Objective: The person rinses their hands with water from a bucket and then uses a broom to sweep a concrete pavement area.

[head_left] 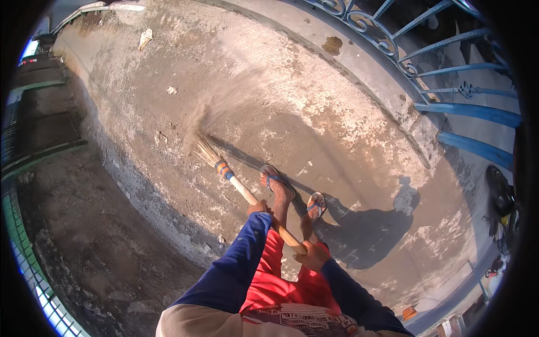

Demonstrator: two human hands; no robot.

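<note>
A stick broom (242,190) with a pale wooden handle slants from my waist toward the upper left. Orange and blue bands bind its straw bristles, which fan out against the dusty concrete ground. My left hand (259,208) is wrapped round the middle of the handle. Closer to my body, my right hand (313,256) grips the handle near its top end. Bits of pale litter (161,137) lie just left of the bristles. Dust blurs the ground around the bristle tips.
My sandalled feet (279,182) stand right of the broom. A blue metal gate (469,112) borders the upper right, beside a raised concrete edge (337,70). Along the left runs a dark strip with green railing (42,151). More litter (145,39) lies farther off; a motorcycle-like dark object (499,188) is at right.
</note>
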